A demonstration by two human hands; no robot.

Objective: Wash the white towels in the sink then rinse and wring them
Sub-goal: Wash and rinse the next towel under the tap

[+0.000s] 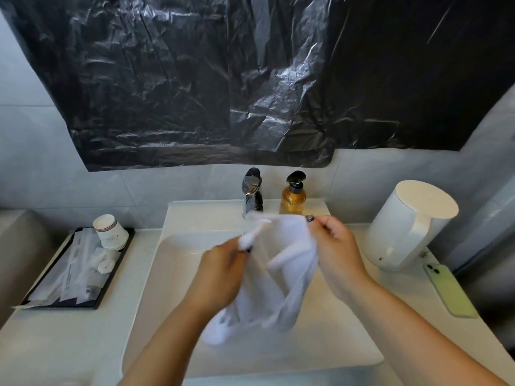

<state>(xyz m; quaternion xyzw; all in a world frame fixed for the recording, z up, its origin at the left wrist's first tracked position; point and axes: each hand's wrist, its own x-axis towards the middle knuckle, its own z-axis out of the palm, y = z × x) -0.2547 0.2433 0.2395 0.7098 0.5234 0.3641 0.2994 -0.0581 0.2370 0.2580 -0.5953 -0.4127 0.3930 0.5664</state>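
- White towel [281, 263] held up over the sink [178, 288], just in front of the tap [252, 195], lower end hanging into the basin; blurred.
- Left hand [223, 274] pinching a bunched top corner of the towel, fingers curled round it.
- Right hand [338, 252] gripping the opposite top edge, fingers curled, dark nail polish showing.
- Amber soap bottle [293, 196] with black pump standing just right of the tap; label too small to read.
- Black tray [92, 302] on the counter at left, holding stacked paper cups [110, 232], a small rolled cloth and sealed packets; print on cups and packets unreadable.
- White kettle [409, 224] at right, no readable marking.
- Green phone [448, 291] lying face down beside the kettle, camera lenses up.
- Black plastic sheet [223, 79] covering the wall above.
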